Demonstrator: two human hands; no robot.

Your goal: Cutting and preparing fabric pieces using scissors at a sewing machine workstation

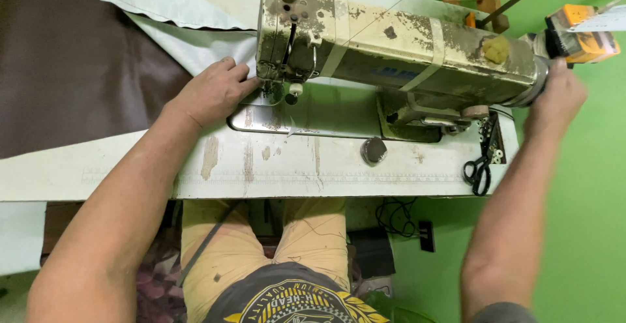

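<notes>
Head view: both hands on one old sewing machine (391,56), pale cloth (195,43) at the needle.

Left hand (212,91) lies flat, fingers spread, pressing the cloth down just beside the presser foot (270,91); it clamps nothing. Right hand (554,95) is closed around the handwheel (535,82) at the machine's far end. Hands well apart. My read: turn the wheel slowly, keep the left fingertips clear of the needle, hold the cloth flat and feed it straight, no tugging. Count: one machine, one pair of black scissors (479,170) on the counter (293,166) at the right edge, one round metal disc (373,150) near the front, one dark brown sheet (65,56) under the pale cloth. Can't tell if the needle is down.
</notes>
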